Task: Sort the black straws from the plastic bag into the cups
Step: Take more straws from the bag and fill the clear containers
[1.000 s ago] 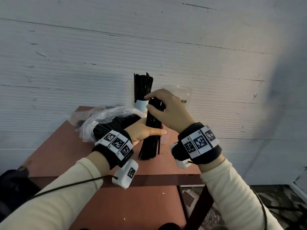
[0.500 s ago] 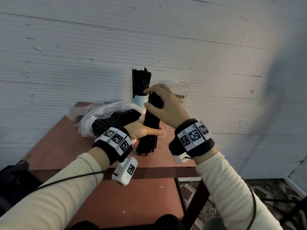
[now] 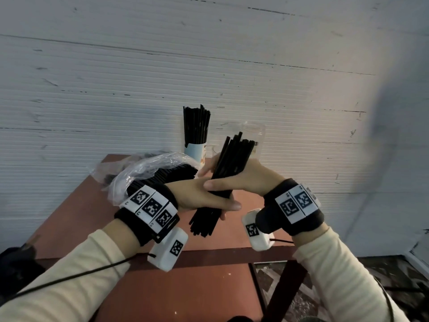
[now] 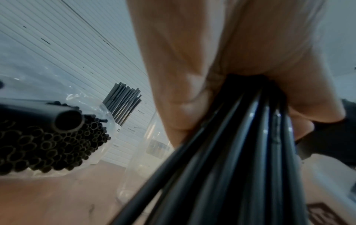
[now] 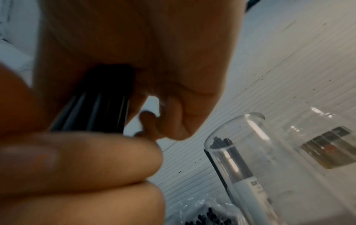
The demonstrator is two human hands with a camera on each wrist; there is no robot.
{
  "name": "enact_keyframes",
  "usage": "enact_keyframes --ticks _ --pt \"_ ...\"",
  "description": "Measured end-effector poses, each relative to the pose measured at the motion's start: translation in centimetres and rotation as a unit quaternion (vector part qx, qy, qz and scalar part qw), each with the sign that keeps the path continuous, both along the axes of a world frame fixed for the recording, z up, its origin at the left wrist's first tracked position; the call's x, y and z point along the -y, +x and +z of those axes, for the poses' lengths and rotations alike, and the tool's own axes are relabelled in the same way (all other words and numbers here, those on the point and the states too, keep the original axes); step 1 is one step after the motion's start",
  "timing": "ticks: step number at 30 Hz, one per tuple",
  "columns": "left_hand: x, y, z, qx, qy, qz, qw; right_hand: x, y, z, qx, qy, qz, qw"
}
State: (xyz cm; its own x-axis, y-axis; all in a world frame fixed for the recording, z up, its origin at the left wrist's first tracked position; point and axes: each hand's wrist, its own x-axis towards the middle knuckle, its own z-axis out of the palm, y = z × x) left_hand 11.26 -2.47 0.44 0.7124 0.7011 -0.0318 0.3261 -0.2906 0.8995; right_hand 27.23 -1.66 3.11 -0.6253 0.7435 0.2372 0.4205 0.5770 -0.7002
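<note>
Both hands hold one bundle of black straws above the red table, tilted with its top toward the right. My left hand grips its lower part, thumb across the front; the left wrist view shows the straw bundle running out of the fist. My right hand wraps the middle, just above the left. A clear plastic bag full of black straws lies left of the hands. Behind stands a white cup packed with straws, and a tall clear cup stands right of it.
A smaller clear cup stands between the white cup and the tall one, partly behind the bundle. The red table butts against a white ribbed wall. Its front edge and a table leg are below my wrists, with patterned floor at the right.
The bundle stood upright with its ends on the table; now it is lifted and tilted right. My right hand slid from its top down to its middle.
</note>
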Motion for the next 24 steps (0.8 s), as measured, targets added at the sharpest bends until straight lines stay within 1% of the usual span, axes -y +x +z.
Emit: enact_keyframes --ticks 2,3,4,6,8,10,11,12,13,15,17,19,22,24 --pt "-0.2 0.5 -0.2 0.036 -0.014 0.014 0.999 0.1 0.0 0.2 -0.032 0.011 0.006 0.999" --pt "-0.4 0.7 -0.1 0.046 -0.001 0.029 0.999 0.1 0.1 0.6 -0.048 0.023 -0.005 0.999" --pt "-0.5 1.0 0.1 0.068 0.017 0.051 0.996 0.0 0.3 1.1 -0.069 0.037 -0.023 0.997" --pt "-1.2 1.4 0.7 0.126 0.063 0.131 0.981 -0.4 1.1 2.8 -0.145 0.063 -0.072 0.985" --pt "-2.4 1.7 1.1 0.160 0.135 0.224 0.952 -1.2 2.2 4.6 -0.235 0.100 -0.128 0.958" --pt "-4.0 2.0 0.9 0.154 0.218 0.297 0.917 -2.4 3.1 6.1 -0.301 0.131 -0.189 0.925" --pt "-5.0 2.1 0.7 0.146 0.233 0.323 0.906 -3.0 3.4 6.8 -0.321 0.138 -0.216 0.912" --pt "-5.9 2.2 0.5 0.136 0.226 0.336 0.904 -3.7 3.6 7.2 -0.329 0.146 -0.239 0.902" --pt "-6.7 2.4 0.4 0.122 0.205 0.339 0.910 -4.4 3.7 7.5 -0.324 0.151 -0.260 0.897" --pt "-8.1 2.7 0.1 0.083 0.153 0.327 0.929 -5.9 3.5 7.3 -0.295 0.146 -0.282 0.901" --pt "-9.1 2.7 -0.1 0.049 0.119 0.317 0.940 -7.3 3.1 6.7 -0.251 0.126 -0.297 0.913" --pt "-9.6 2.6 -0.2 0.028 0.101 0.301 0.948 -8.6 2.5 5.9 -0.194 0.087 -0.304 0.928" --pt "-9.9 2.2 -0.3 0.032 0.086 0.283 0.955 -10.1 1.6 4.8 -0.064 0.005 -0.290 0.955" --pt "-9.9 2.0 -0.4 0.038 0.086 0.282 0.955 -11.0 1.0 4.0 0.053 -0.055 -0.284 0.956"
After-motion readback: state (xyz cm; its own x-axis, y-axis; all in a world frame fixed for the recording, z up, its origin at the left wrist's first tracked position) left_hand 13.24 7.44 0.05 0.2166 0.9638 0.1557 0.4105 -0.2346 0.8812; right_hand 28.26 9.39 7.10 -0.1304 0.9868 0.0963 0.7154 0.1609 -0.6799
